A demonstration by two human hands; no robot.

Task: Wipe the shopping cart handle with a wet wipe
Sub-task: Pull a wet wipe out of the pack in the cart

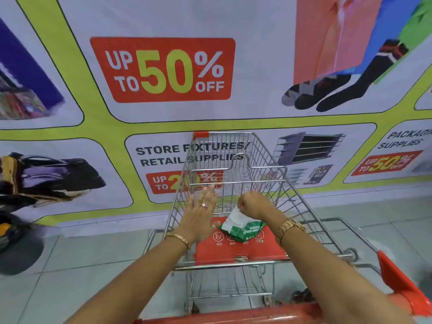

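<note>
Red plastic handle (233,318) runs along the bottom edge of view, nearest the person, not yet wiped. Wipe (235,215), white and crumpled, half drawn from the green-and-white pack (245,229). Pack lies on the red seat flap (240,250) of the cart (268,160), well apart from the handle.

Right hand (253,204) closed, fingers pinching the wipe's top and lifting. Left hand (201,212) flat, fingers spread, hovering just left of the pack; contact with it unclear.

Step judged: pulling a wipe free. Next move likely needs the pack held down so the sheet comes clear, then the wipe brought back to the handle.

Gold watch (288,228) on right wrist, bangle (178,238) on left. Sale banner (163,69) behind.
</note>
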